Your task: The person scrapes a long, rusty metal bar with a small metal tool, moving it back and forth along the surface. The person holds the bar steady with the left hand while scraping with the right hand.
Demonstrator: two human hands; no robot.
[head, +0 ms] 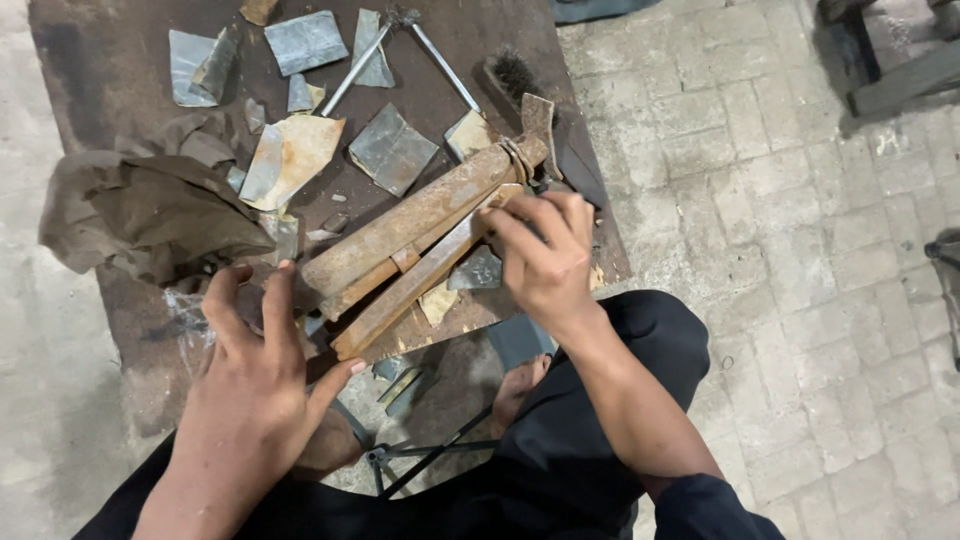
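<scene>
A rusty metal assembly (420, 225) of a thick tube and flat bars lies slantwise on a dark metal plate (120, 70). My right hand (545, 255) grips the upper part of one flat bar, fingers curled over it. My left hand (250, 370) rests at the assembly's lower end with fingers spread, touching the end of the tube and the plate beside it.
Several cut grey sheet-metal scraps (305, 40) lie scattered on the plate, along with a thin rod (355, 70), a wire brush (515, 75) and a crumpled brown cloth (150, 210). Paved brick floor (800, 250) is at the right. My foot (520, 385) is below the plate's edge.
</scene>
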